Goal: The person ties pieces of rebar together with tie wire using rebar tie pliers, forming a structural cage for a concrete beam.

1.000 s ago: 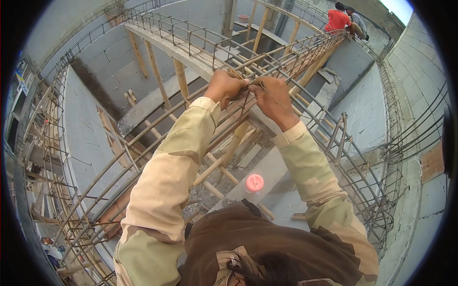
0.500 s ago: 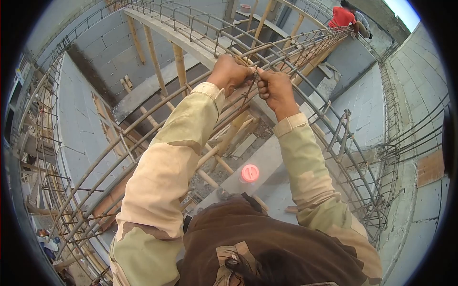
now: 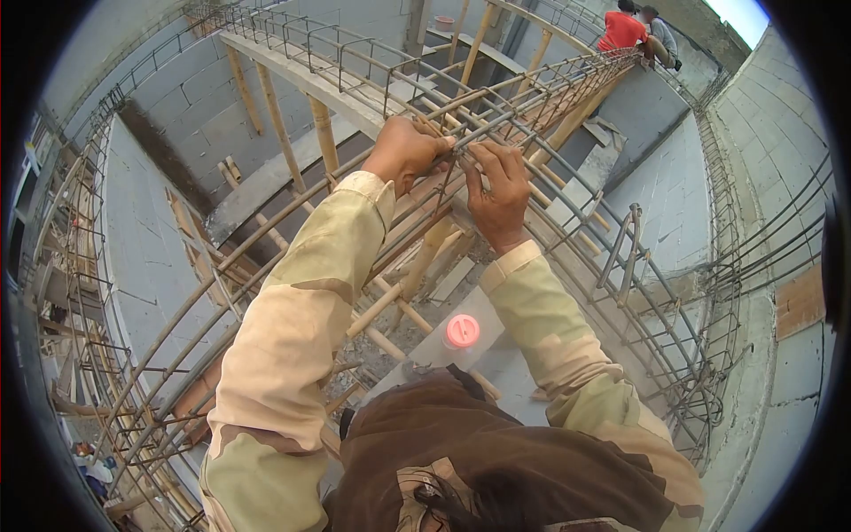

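Observation:
Both my hands are at a crossing of steel bars in the rebar cage (image 3: 496, 115). My left hand (image 3: 406, 152) is closed at the crossing, its fingertips against the bars; what it pinches is too small to name. Just right of it, my right hand (image 3: 499, 191) has its fingers bent and thumb raised beside a thin upright bar; whether anything is between its fingertips cannot be made out. A pair of pincers (image 3: 626, 253) hangs on the bars to the right.
A container with a pink lid (image 3: 462, 331) stands below my hands. Bamboo poles (image 3: 323, 133) prop a concrete beam (image 3: 301, 78). Two people (image 3: 623, 32) sit at the upper right. A block wall (image 3: 789, 133) runs along the right, and more rebar is at left.
My right hand has loosened from its tight pinch, its fingers now more extended. Both hands sit slightly lower and further left in view, and the view has shifted a little.

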Tool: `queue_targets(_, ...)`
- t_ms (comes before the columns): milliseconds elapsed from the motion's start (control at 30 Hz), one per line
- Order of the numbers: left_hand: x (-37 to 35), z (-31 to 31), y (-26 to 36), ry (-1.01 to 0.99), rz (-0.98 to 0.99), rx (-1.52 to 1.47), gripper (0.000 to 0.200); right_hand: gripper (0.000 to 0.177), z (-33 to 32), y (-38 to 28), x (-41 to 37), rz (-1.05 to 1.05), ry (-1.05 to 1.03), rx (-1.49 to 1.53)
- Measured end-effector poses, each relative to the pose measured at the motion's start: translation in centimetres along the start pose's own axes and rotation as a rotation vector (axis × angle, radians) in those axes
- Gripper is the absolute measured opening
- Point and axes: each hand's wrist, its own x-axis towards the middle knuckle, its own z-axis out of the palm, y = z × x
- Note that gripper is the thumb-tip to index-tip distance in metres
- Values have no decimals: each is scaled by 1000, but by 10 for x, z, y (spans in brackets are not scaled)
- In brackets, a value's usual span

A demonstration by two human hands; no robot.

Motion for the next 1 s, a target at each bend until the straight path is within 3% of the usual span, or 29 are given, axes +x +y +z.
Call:
queue_targets(300,-1,1,1,-15,4,37,17,25,4,17,10,-193,-1,47)
queue_targets(533,0,1,1,-10,4,35,15,19,6,14,15,-100,-95,18)
queue_targets(633,-2,2,3,-16,-7,40,16,12,12,9,18,90,-119,71)
queue_targets(700,-1,1,1,-30,-12,42,16,2,13,1,27,924,-314,363)
queue_targets(733,0,-2,0,-31,-6,69,17,15,10,-3,33,1155,-263,623)
queue_targets(800,4,-2,-5,-55,-7,89,19,17,6,-12,39,1343,-175,734)
queue_targets(833,6,-2,-5,-66,-13,84,21,16,1,-19,38,1307,-156,785)
queue_targets(900,-5,1,2,-62,-32,118,21,27,-14,-29,34,862,-249,155)
queue_targets(1000,-5,2,0,-42,-25,115,21,48,-106,-82,48,606,-141,140)
